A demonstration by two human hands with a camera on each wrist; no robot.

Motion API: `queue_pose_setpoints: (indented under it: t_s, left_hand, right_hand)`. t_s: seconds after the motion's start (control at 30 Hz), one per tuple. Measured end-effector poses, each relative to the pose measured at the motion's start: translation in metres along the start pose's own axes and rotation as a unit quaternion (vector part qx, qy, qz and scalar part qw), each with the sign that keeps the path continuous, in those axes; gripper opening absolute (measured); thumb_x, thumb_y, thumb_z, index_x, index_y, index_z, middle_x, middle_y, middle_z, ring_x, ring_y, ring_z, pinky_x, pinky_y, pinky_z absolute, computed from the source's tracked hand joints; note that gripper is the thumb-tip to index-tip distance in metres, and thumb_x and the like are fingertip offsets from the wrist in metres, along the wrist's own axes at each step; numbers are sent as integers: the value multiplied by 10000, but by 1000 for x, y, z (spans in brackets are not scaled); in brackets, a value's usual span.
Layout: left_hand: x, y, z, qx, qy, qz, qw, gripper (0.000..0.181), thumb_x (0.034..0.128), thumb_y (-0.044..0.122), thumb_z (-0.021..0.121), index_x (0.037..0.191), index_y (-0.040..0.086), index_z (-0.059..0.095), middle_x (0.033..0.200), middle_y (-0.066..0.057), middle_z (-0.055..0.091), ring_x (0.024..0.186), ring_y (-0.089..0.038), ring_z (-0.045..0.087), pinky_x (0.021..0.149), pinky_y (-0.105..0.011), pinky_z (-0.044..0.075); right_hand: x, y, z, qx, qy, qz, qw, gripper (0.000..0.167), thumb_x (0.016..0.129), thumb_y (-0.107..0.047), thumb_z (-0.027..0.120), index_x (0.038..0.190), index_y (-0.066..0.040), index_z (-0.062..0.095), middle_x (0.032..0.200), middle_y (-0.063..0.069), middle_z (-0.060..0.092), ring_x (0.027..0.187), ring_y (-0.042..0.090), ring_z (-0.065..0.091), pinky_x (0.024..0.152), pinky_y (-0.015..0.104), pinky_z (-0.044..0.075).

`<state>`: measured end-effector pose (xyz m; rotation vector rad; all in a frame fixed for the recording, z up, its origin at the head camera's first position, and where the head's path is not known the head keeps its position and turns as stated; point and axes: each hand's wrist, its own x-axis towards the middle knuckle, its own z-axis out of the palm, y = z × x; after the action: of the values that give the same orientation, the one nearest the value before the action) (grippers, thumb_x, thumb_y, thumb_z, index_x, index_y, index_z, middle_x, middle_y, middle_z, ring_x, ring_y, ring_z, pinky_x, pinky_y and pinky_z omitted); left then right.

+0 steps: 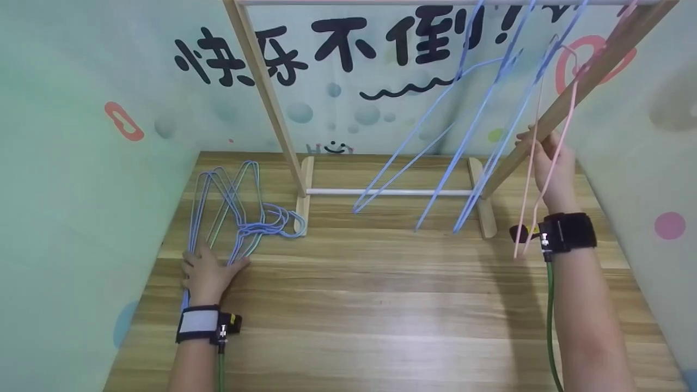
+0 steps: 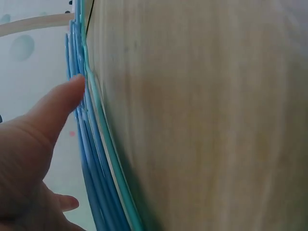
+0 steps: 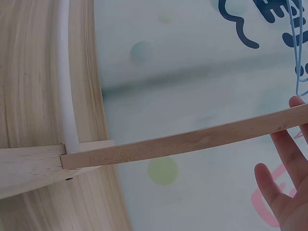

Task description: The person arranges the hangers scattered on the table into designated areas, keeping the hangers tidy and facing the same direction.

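Observation:
Several blue hangers and a green one lie stacked in a pile (image 1: 239, 209) on the left of the table. My left hand (image 1: 209, 275) rests on the near part of this pile with its fingers spread. In the left wrist view, the straight thumb (image 2: 57, 103) touches the stacked blue wires (image 2: 89, 144) beside a green wire (image 2: 113, 149). At the right, my right hand (image 1: 552, 163) holds the wooden post (image 1: 577, 92) of a rack, its fingers reaching round it. A pink hanger (image 1: 563, 122) hangs in front of that hand. Some fingers are hidden behind the post (image 3: 202, 140).
Blue hangers (image 1: 463, 147) hang from the rack's white top rail (image 1: 381, 2). A white lower bar (image 1: 389, 192) joins the two wooden feet (image 1: 486, 212). Behind the wooden table (image 1: 381, 305) stands a pale printed backdrop (image 1: 152, 65).

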<state>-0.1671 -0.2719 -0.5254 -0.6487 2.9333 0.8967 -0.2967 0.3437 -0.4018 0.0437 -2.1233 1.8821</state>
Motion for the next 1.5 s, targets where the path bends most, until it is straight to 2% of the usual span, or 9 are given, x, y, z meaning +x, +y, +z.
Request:
queue_pose_setpoints:
  t_s: [0.13, 0.3, 0.53, 0.7, 0.83, 0.97, 1.23, 1.5]
  left_hand:
    - [-1, -2, -2, -91, 125, -21, 9999, 1176, 725, 376, 832, 1508, -15, 47, 1407, -452, 137, 1266, -626, 174, 940, -764, 186]
    - [-3, -1, -3, -99, 186, -33, 9998, 1149, 735, 363, 828, 1503, -25, 67, 1342, -431, 254, 1206, -595, 280, 919, -722, 266]
    - [-7, -4, -5, -103, 253, 21, 9996, 1078, 765, 353, 804, 1498, -33, 114, 1320, -422, 283, 1210, -580, 278, 936, -694, 262]
    - [-9, -8, -7, -309, 299, 60, 9991, 1025, 779, 298, 796, 1495, -30, 140, 1336, -430, 279, 1224, -585, 255, 961, -688, 234]
    - [-9, -11, -9, -521, 367, 120, 9979, 985, 797, 275, 780, 1490, -44, 156, 1363, -427, 276, 1238, -586, 239, 992, -671, 205]
    - [-12, -13, -12, -753, 447, 5, 9962, 955, 819, 288, 758, 1494, -31, 163, 1410, -397, 261, 1263, -558, 239, 1016, -645, 204]
    - [-19, -7, -21, -1210, 744, -72, 9898, 873, 864, 365, 695, 1483, -36, 227, 1452, -324, 298, 1270, -525, 271, 1021, -629, 218]
    - [-28, 1, -27, -1513, 835, -32, 9849, 825, 894, 409, 644, 1485, -10, 250, 1458, -300, 314, 1297, -496, 283, 1046, -613, 215]
  right_hand:
    - [0, 0, 1, -78, 118, -72, 9999, 312, 959, -184, 597, 1265, -124, 603, 1173, 95, 641, 1147, 210, 565, 1066, 340, 319]
    - [-1, -2, 2, -112, 151, -63, 9998, 300, 962, -176, 591, 1257, -126, 609, 1161, 90, 649, 1137, 193, 577, 1062, 337, 337]
    - [-1, -5, 3, -96, 70, -39, 9999, 305, 971, -171, 574, 1272, -132, 597, 1187, 111, 631, 1162, 221, 557, 1069, 357, 330]
    - [0, -6, 3, -177, 20, 38, 9998, 324, 971, -202, 574, 1289, -147, 591, 1226, 111, 613, 1183, 231, 536, 1090, 362, 281]
    - [2, -5, 2, -304, 65, 36, 9995, 323, 968, -230, 575, 1279, -147, 599, 1231, 92, 619, 1171, 226, 544, 1085, 361, 287]
    - [2, -3, 2, -298, 113, -41, 9995, 312, 965, -222, 581, 1265, -144, 612, 1195, 71, 640, 1156, 223, 555, 1067, 352, 314]
    - [0, -2, 3, 297, 76, -278, 9991, 279, 954, -126, 596, 1230, -93, 622, 1144, 122, 635, 1132, 251, 565, 999, 288, 386]
    - [-1, -2, 4, 314, 122, -278, 9990, 262, 941, -105, 614, 1202, -76, 627, 1130, 117, 646, 1096, 233, 587, 1000, 308, 405]
